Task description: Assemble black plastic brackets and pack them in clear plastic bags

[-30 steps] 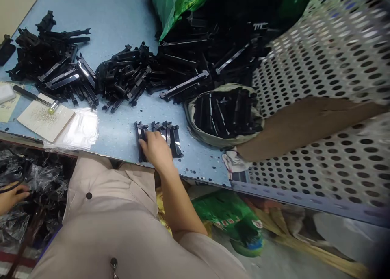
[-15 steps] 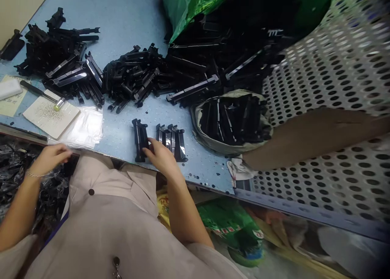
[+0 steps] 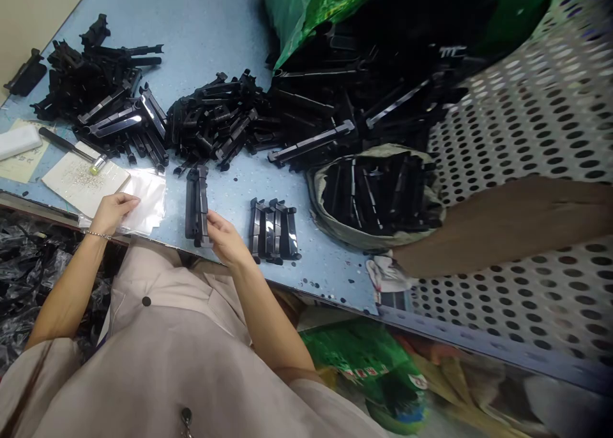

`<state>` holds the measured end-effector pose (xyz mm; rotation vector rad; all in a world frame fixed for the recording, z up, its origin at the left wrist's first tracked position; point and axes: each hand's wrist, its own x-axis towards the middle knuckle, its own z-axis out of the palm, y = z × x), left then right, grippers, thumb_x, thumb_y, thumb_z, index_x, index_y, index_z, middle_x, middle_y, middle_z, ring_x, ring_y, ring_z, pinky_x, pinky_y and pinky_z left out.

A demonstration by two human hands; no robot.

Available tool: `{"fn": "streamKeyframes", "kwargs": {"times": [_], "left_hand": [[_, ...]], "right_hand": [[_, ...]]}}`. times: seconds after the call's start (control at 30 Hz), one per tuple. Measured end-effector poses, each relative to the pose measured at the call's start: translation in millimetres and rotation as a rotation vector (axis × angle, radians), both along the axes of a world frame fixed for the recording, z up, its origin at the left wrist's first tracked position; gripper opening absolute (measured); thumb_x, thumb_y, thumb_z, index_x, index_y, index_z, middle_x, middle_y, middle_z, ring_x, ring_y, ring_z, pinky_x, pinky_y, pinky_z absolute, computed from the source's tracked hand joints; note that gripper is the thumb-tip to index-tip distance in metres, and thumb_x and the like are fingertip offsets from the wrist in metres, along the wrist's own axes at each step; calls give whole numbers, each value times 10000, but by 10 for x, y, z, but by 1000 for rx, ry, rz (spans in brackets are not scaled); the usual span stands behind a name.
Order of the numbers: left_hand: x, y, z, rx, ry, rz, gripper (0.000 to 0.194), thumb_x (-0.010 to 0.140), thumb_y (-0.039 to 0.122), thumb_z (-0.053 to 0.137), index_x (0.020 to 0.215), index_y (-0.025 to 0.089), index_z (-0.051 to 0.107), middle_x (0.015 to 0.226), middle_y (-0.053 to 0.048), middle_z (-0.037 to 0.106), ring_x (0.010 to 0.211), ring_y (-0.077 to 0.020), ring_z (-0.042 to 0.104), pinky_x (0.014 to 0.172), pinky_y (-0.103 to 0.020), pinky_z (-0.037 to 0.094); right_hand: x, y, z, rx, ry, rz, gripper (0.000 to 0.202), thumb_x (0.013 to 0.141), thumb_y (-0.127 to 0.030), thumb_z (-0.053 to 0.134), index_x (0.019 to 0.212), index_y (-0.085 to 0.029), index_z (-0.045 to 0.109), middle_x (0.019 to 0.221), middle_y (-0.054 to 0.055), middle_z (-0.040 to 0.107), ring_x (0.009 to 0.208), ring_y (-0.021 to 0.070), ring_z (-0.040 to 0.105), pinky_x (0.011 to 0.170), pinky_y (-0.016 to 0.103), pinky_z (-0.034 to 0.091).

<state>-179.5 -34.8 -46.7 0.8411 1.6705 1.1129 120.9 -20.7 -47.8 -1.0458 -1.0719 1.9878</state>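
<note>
Over the near edge of a stack of clear plastic bags [image 3: 151, 202] is my left hand [image 3: 112, 213], its thumb and fingers drawn together. I cannot make out whether a bag is pinched in them. My right hand [image 3: 228, 239] grips a pair of long black plastic parts [image 3: 197, 202] by their right side, just left of the middle of the table's front. To the right of that hand, several like black parts [image 3: 274, 230] lie side by side in a row on the blue table [image 3: 225, 189].
Heaps of black parts [image 3: 211, 119] cover the table's back. A green sack [image 3: 306, 16] spills more, beside a cloth-rimmed bag [image 3: 335, 230] of parts. At left lie a hammer [image 3: 67, 141], a pale board [image 3: 81, 186] and a white block [image 3: 19, 142]. A perforated metal panel [image 3: 527, 138] borders the right.
My right hand has drawn the pair of black parts left, away from the row. My left hand has moved right and up from the table's edge onto the plastic bags.
</note>
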Motion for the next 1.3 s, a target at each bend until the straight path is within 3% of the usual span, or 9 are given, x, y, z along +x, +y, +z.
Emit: {"fn": "streamKeyframes", "kwargs": {"times": [0.13, 0.33, 0.43, 0.53, 0.83, 1.0, 1.1, 1.2, 1.3], "left_hand": [[77, -18, 13, 38, -80, 66, 409, 535, 438, 895, 648, 163, 614, 541, 53, 503, 480, -65, 399, 486, -229, 301], [102, -117, 92, 185, 113, 74, 286, 705, 387, 794, 828, 148, 696, 791, -37, 679, 694, -142, 605, 687, -295, 523], [39, -213, 178, 360, 565, 14, 45, 812, 186, 644, 835, 176, 682, 1013, -87, 691, 966, -208, 658, 921, -382, 548], [-13, -230, 191, 371, 897, -222, 296, 827, 58, 517, 977, 170, 746, 1207, -128, 671, 1147, -259, 625, 1078, -462, 491], [107, -359, 300, 513, 699, -390, 574, 945, 95, 467, 1499, 234, 528, 1451, -128, 566, 1303, -228, 586, 1141, -415, 490], [428, -771, 397, 619, 615, -711, 670, 969, 50, 408, 1581, 323, 389, 1480, -107, 560, 1363, -215, 564, 1154, -402, 498], [542, -891, 410, 607, 668, -738, 677, 952, 79, 466, 1589, 288, 377, 1475, -133, 559, 1354, -246, 574, 1143, -424, 514], [507, -1079, 561, 573, 752, -683, 546, 948, 147, 558, 1479, 275, 542, 1322, -117, 663, 1227, -243, 658, 1104, -400, 542], [132, -1488, 739, 362, 751, -726, 385, 961, 242, 583, 1329, 315, 672, 1262, -81, 711, 1163, -227, 695, 1074, -347, 545]], "right_hand": [[-439, 101, 22, -176, 190, 107, 313, 763, -394, 802, 969, -215, 649, 800, -23, 664, 663, 110, 604, 585, 220, 528], [-1047, 303, -81, -337, 290, 152, 247, 741, -257, 816, 919, -171, 666, 742, -6, 681, 627, 106, 621, 572, 206, 576], [-997, 355, -111, -338, 276, 88, 208, 744, -234, 817, 876, -161, 674, 707, -9, 671, 601, 95, 604, 575, 201, 582], [-804, 286, -106, -284, 291, 69, 218, 756, -262, 823, 883, -172, 672, 751, -10, 690, 619, 92, 611, 585, 198, 588], [-716, -124, -203, -548, 305, 271, 283, 724, -234, 834, 848, -170, 588, 814, 34, 698, 647, 112, 667, 561, 185, 576], [-798, -149, -200, -111, 124, 72, 582, 768, -251, 762, 1283, -255, 492, 811, -54, 623, 632, 101, 576, 579, 210, 513], [-813, -272, -127, 212, -94, 35, 494, 820, -253, 682, 1283, -250, 512, 844, -42, 597, 731, 125, 560, 716, 264, 519], [-771, -415, 33, 396, -110, 181, 265, 859, -306, 659, 1099, -211, 603, 950, 11, 633, 888, 161, 603, 842, 315, 525], [-544, -408, 256, 437, -30, 431, 250, 921, -371, 628, 1112, -212, 657, 1061, 58, 689, 981, 190, 654, 905, 355, 539]]}}
